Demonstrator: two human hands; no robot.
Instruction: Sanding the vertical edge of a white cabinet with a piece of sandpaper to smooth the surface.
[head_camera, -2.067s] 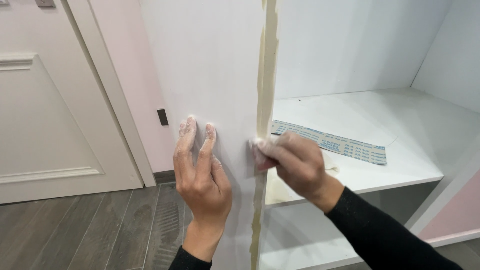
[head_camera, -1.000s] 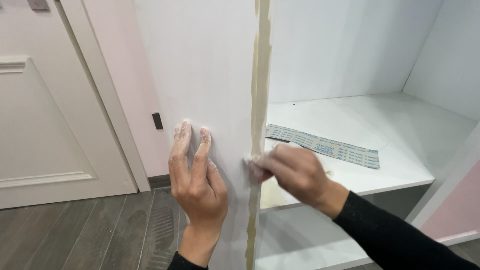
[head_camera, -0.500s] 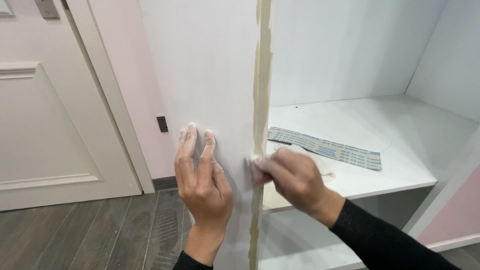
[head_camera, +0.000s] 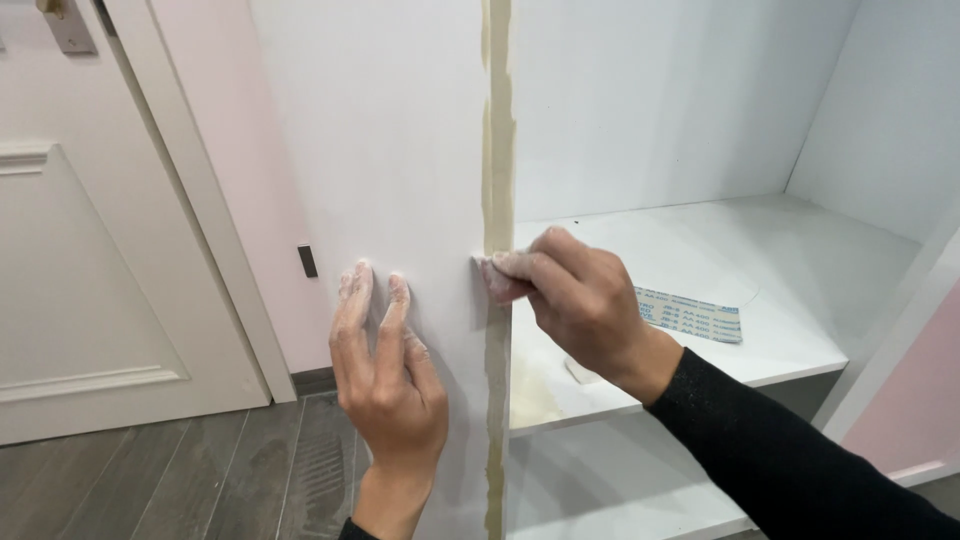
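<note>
Cabinet edge (head_camera: 497, 200) | right hand (head_camera: 575, 300) grip clamped on pad (head_camera: 490, 278) | left hand (head_camera: 385, 375) flat, fingers apart | grey floor (head_camera: 200, 480)

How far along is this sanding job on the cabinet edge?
Hard to tell how much is done: the front edge looks tan and patchy above and below. In hand: the right hand presses a small pad to it at shelf height; the left hand braces the side panel.
</note>
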